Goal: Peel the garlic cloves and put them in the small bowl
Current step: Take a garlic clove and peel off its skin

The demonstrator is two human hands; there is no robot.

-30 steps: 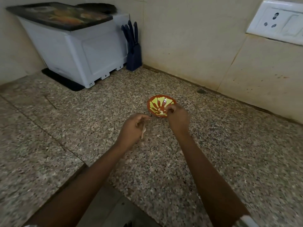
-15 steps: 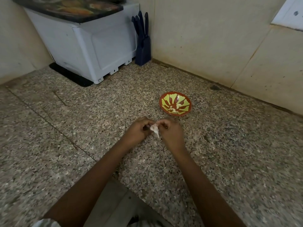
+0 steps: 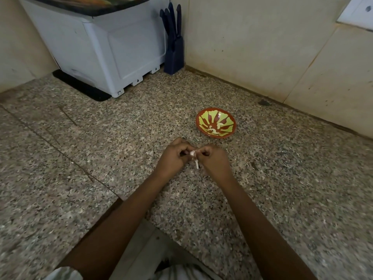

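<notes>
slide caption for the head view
Left hand and right hand pinch a garlic clove over the granite counter, near the small bowl

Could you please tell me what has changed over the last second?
The right hand drew back from the small bowl to the left hand; both now pinch the garlic. The left hand kept its hold, and the bowl stayed put.

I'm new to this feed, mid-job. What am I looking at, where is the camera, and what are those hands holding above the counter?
No machine here: a person works with bare hands. The single camera sits on their head, looking down. The left hand and right hand pinch one garlic clove between them, skin dangling below. Beyond, on the stone counter, stands the small bowl. A knife block and a white box stand by the wall.
</notes>
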